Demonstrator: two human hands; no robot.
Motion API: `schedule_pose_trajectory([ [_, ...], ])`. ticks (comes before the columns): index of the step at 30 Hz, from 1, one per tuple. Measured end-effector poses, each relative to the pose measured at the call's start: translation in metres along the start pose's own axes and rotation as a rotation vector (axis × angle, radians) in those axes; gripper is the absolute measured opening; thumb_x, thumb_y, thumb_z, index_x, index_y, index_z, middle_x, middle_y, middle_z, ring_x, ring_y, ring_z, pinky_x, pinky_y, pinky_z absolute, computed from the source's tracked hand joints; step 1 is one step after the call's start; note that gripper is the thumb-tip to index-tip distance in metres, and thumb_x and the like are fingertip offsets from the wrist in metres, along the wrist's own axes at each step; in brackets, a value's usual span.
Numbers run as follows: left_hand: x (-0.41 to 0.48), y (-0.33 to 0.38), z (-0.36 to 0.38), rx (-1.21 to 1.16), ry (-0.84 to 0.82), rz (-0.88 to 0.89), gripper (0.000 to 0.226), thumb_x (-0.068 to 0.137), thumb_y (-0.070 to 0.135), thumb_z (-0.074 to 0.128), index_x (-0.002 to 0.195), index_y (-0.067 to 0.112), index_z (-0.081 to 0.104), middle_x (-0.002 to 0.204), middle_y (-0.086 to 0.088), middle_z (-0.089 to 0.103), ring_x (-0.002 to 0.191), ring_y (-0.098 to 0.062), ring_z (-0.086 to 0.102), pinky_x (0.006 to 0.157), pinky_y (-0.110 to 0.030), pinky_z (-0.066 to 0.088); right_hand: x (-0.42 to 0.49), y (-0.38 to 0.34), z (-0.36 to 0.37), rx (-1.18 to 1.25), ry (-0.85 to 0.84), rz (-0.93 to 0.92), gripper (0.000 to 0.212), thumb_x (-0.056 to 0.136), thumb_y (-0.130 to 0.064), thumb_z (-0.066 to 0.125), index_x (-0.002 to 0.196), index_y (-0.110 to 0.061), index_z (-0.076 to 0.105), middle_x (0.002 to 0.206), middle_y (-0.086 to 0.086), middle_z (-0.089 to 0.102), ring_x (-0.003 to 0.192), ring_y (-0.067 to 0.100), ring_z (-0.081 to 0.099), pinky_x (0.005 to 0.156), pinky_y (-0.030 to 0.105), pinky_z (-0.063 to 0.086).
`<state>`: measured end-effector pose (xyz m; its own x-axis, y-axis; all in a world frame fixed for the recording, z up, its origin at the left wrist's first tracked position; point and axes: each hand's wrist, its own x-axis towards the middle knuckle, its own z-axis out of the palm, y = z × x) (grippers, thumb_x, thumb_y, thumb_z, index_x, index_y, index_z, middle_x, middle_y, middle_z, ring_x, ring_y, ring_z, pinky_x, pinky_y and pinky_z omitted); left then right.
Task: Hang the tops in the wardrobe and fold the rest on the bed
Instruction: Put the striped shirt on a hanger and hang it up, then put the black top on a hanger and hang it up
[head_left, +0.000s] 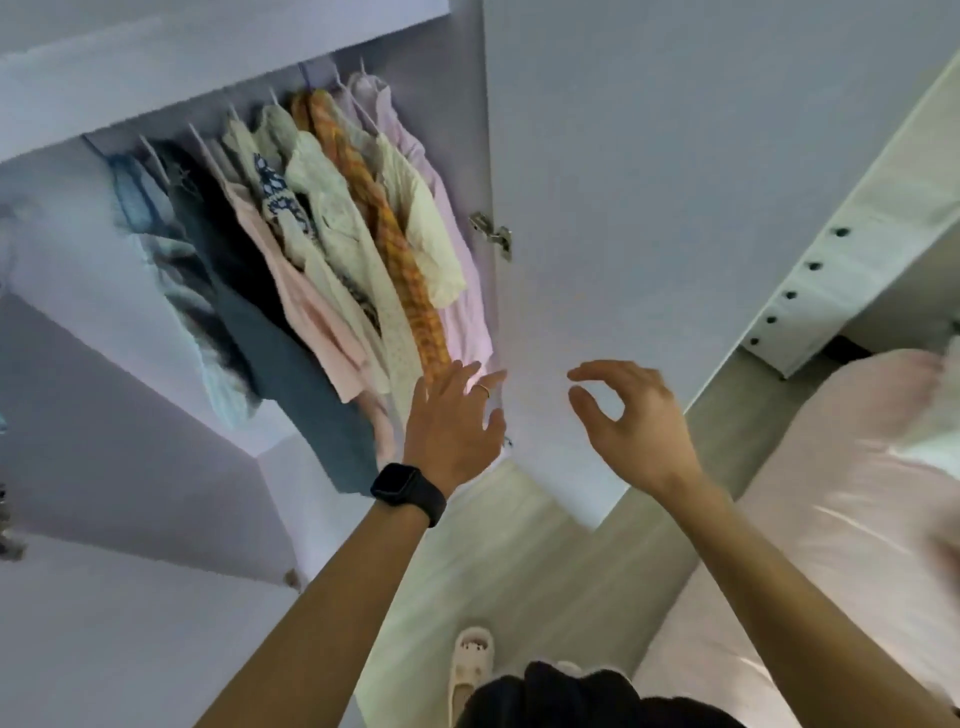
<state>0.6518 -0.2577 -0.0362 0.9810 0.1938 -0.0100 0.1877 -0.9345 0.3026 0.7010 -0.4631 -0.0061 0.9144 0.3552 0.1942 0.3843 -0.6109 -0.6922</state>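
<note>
- Dark shape (571, 696) sitting at the bottom edge, cut off, impossible to identify.
- Left hand (452, 415) hovering at the wardrobe door (597, 182) edge, fingers spread, grasping nothing.
- Right hand (628, 421) hovering, fingers loosely curved, empty.
- Tops (332, 234) hanging blurred inside the wardrobe (208, 57), hems just beside the left fingertips; contact unclear.
- Bed (831, 519) lying at right, cropped.

Probably home bedroom: open wardrobe (483, 156), hung tops (332, 234), bed (831, 519).
</note>
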Motion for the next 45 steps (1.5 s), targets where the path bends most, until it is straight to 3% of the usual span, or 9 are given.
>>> schedule_pose_trajectory([
  [4,0.026,0.042,0.031,0.004,-0.091,0.241,0.052,0.099,0.035,0.049,0.150,0.033,0.041,0.156,0.000,0.038,0.148,-0.019,0.026,0.116,-0.050,0.024,-0.037,0.043,-0.021,-0.091,0.074,0.215,0.017,0.094,-0.025,0.068,0.111,-0.027,0.074,0.119,-0.014,0.068,0.113,0.021,0.058,0.091,0.018,0.033],
  [8,0.039,0.082,0.061,0.002,-0.202,0.454,0.053,0.099,0.034,0.048,0.152,0.034,0.038,0.159,0.003,0.034,0.149,-0.017,0.022,0.121,-0.050,0.015,-0.089,0.067,-0.040,-0.180,0.219,0.420,0.017,0.092,-0.022,0.071,0.108,-0.024,0.075,0.115,-0.005,0.072,0.107,0.028,0.061,0.094,0.031,0.044],
  [12,0.029,0.130,0.091,0.011,-0.299,0.663,0.054,0.098,0.033,0.047,0.151,0.035,0.038,0.158,0.003,0.033,0.149,-0.016,0.022,0.121,-0.049,0.014,-0.156,0.077,-0.052,-0.213,0.357,0.665,0.017,0.092,-0.022,0.070,0.109,-0.025,0.075,0.116,-0.008,0.071,0.112,0.024,0.058,0.092,0.022,0.039],
  [17,-0.019,0.209,0.133,0.014,-0.400,0.992,0.056,0.096,0.033,0.048,0.152,0.032,0.039,0.159,0.000,0.033,0.146,-0.020,0.027,0.115,-0.042,0.026,-0.258,0.084,-0.065,-0.230,0.511,0.975,0.019,0.093,-0.025,0.068,0.112,-0.027,0.074,0.119,-0.010,0.069,0.115,0.021,0.055,0.097,0.026,0.040],
  [25,-0.103,0.298,0.209,0.069,-0.592,1.222,0.059,0.094,0.035,0.048,0.152,0.034,0.036,0.159,0.000,0.031,0.148,-0.021,0.023,0.119,-0.049,0.021,-0.393,0.122,-0.088,-0.236,0.555,1.344,0.029,0.095,-0.036,0.064,0.123,-0.030,0.069,0.129,-0.005,0.065,0.124,0.025,0.047,0.093,0.030,0.036],
  [32,-0.132,0.335,0.300,0.255,-0.704,1.171,0.059,0.095,0.034,0.046,0.153,0.030,0.035,0.158,-0.001,0.030,0.147,-0.021,0.023,0.118,-0.046,0.022,-0.450,0.214,-0.107,-0.146,0.494,1.420,0.034,0.094,-0.036,0.063,0.127,-0.027,0.066,0.131,0.000,0.065,0.126,0.027,0.049,0.103,0.036,0.038],
  [40,-0.149,0.340,0.466,0.376,-0.847,0.972,0.063,0.098,0.036,0.047,0.157,0.024,0.027,0.160,-0.001,0.025,0.145,-0.022,0.028,0.115,-0.042,0.030,-0.483,0.399,-0.078,-0.008,0.269,1.453,0.060,0.093,-0.052,0.060,0.143,-0.023,0.048,0.141,0.006,0.057,0.129,0.031,0.049,0.103,0.041,0.042],
  [45,-0.170,0.319,0.540,0.499,-1.075,0.909,0.073,0.100,0.037,0.045,0.161,0.028,0.005,0.168,0.000,-0.006,0.150,-0.027,0.021,0.116,-0.046,0.031,-0.485,0.479,-0.037,-0.022,0.129,1.422,0.078,0.091,-0.061,0.060,0.153,-0.021,0.034,0.158,0.005,0.033,0.138,0.035,0.038,0.110,0.045,0.037],
])
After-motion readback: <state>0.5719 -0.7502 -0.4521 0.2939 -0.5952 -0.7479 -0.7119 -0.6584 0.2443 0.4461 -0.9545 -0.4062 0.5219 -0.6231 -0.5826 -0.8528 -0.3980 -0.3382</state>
